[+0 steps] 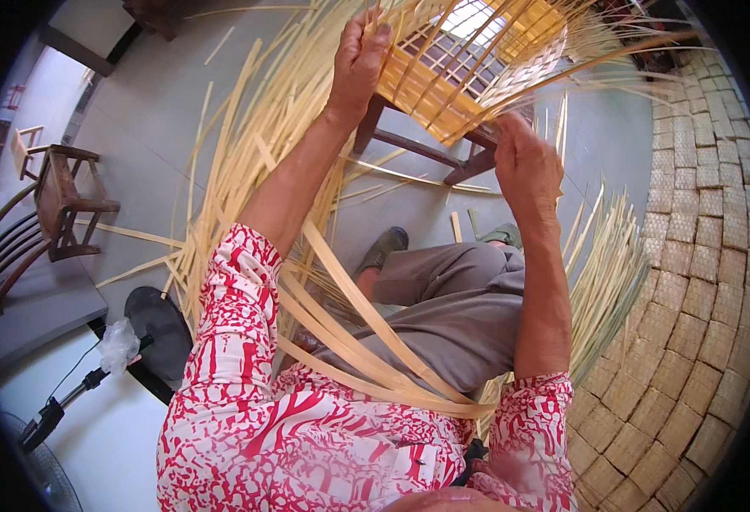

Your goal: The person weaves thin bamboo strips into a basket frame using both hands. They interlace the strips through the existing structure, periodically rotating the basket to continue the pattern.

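Note:
A partly woven basket of yellow bamboo strips rests on a dark wooden stool in front of me, loose strip ends fanning out on its right side. My left hand is closed at the basket's left corner, thumb up, on a strip there. At the near right corner my right hand is closed in a pinch on a bamboo strip that runs off to the upper right. Its fingertips are partly hidden behind the hand. Several flat bamboo strips curve across my lap.
Long loose strips cover the floor to the left, and a greenish bundle lies on the right. Stacked woven blocks line the far right. Wooden chairs and a fan stand at left.

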{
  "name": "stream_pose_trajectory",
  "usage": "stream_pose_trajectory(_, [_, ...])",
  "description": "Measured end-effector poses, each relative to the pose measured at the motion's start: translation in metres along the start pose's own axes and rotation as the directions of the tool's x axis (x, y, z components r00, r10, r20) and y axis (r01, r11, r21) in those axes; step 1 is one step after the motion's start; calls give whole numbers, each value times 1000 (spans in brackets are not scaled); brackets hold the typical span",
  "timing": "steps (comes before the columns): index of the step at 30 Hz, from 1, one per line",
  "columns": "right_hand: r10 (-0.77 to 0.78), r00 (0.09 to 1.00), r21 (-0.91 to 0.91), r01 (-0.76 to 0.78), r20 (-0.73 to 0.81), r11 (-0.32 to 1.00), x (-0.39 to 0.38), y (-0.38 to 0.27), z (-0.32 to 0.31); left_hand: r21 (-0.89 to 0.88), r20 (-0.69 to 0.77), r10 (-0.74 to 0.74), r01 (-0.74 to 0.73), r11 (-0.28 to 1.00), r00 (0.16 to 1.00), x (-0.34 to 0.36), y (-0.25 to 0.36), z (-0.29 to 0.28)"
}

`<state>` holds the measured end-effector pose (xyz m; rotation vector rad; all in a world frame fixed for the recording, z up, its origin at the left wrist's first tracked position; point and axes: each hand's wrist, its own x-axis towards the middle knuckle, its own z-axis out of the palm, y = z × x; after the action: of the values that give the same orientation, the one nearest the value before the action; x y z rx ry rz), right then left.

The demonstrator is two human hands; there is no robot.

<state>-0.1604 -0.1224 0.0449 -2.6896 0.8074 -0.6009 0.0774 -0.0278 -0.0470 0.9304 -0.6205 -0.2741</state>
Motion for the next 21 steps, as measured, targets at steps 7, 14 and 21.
stream_pose_trajectory(7, [116, 993, -224, -111, 11, 968, 17, -2, -5, -25, 36, -100, 101, 995, 994, 17, -30, 17])
stream_pose_trajectory(14, [131, 991, -76, -132, -14, 988, -9, -9, 10, -4, -72, 5, -5, 1000, 997, 15, -19, 33])
stream_pose_trajectory(21, [171, 985, -69, -170, 2, 983, 1, 5, 16, 174, 76, -103, 88, 981, 992, 21, -19, 17])
